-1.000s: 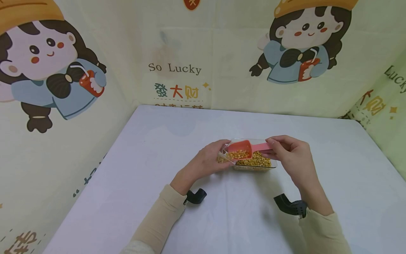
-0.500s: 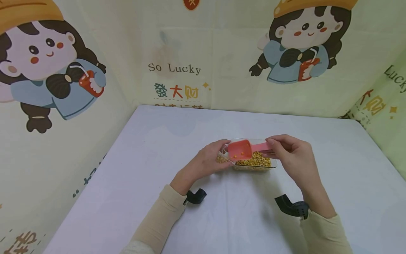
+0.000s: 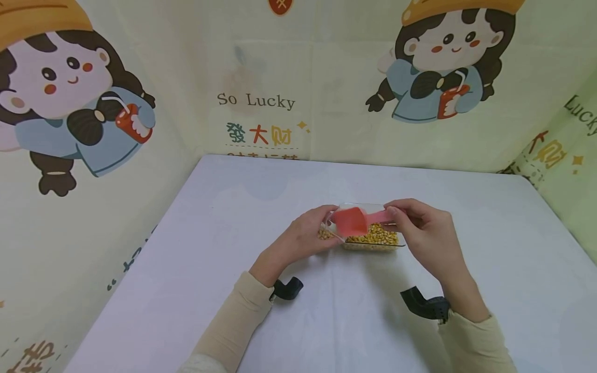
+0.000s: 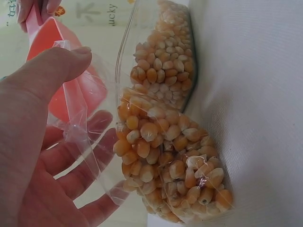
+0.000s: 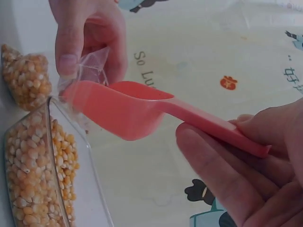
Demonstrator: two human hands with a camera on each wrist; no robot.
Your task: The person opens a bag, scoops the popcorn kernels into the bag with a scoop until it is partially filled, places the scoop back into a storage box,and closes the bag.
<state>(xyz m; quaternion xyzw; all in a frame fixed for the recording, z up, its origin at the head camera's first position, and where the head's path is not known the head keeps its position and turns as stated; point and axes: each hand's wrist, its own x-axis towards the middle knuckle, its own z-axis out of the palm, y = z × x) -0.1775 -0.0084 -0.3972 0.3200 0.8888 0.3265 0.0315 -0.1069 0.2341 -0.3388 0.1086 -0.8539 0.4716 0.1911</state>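
Note:
My left hand (image 3: 303, 234) holds the mouth of a clear plastic bag (image 4: 173, 163) between thumb and fingers. Corn kernels fill the bag's lower part, which hangs close to the table. With thumb and fingers my right hand (image 3: 426, 233) pinches the handle of a pink scoop (image 3: 352, 221). The scoop's front edge reaches into the bag's opening, as the right wrist view shows, and its bowl is tipped toward the bag. No kernels show in the bowl. Beside the bag stands a rectangular glass container (image 5: 49, 156) with many corn kernels (image 3: 379, 235) in it, partly below the scoop.
A white-covered table (image 3: 261, 207) spreads around the hands. Behind and beside it hangs a cream cloth (image 3: 345, 103) printed with cartoon figures and lettering. A black wrist mount (image 3: 288, 288) sits on the left forearm and another wrist mount (image 3: 425, 304) on the right.
Kernels lay in the scoop a second ago; half a second ago only a few were left, and now none show. The scoop has tipped further and my right hand has shifted slightly left.

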